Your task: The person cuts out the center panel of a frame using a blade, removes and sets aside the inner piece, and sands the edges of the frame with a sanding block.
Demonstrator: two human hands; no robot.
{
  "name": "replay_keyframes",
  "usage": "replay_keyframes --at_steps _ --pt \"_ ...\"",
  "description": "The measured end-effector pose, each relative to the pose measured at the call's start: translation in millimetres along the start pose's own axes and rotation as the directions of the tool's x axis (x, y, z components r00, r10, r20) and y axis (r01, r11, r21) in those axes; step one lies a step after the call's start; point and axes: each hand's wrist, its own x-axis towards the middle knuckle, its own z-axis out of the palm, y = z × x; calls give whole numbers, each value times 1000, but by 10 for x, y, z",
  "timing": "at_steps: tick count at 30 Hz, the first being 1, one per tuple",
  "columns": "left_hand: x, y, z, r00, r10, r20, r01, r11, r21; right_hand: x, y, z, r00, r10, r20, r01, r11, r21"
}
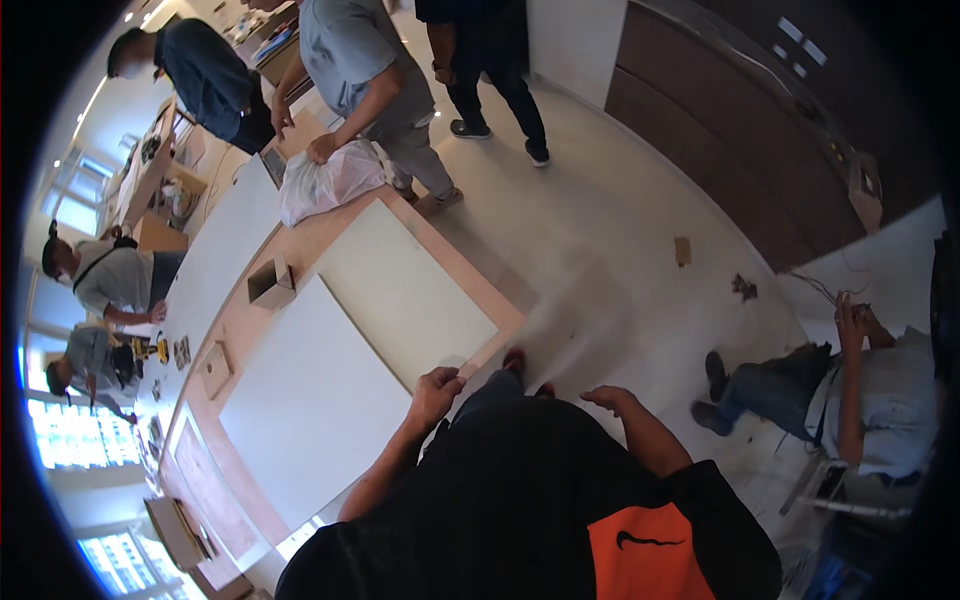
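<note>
My left hand is at the near corner of a pinkish worktable, its fingers curled in. Whether they hold something small or only the board's edge cannot be made out. Beside it on the table lie a large white panel and a cream panel. My right hand hangs over the floor to the right of my body, fingers stretched out and holding nothing.
A cardboard box, a small wooden piece and a white plastic bag sit on the table. A person in grey touches the bag; others stand beyond. At right, a seated person handles wires. Scraps lie on the floor.
</note>
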Motion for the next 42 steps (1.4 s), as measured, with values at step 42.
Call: replay_keyframes --at_steps 42 --pt "4861 465 1345 898 -435 -68 398 734 550 2034 -4016 -7718 954 -293 -60 288 954 -87"
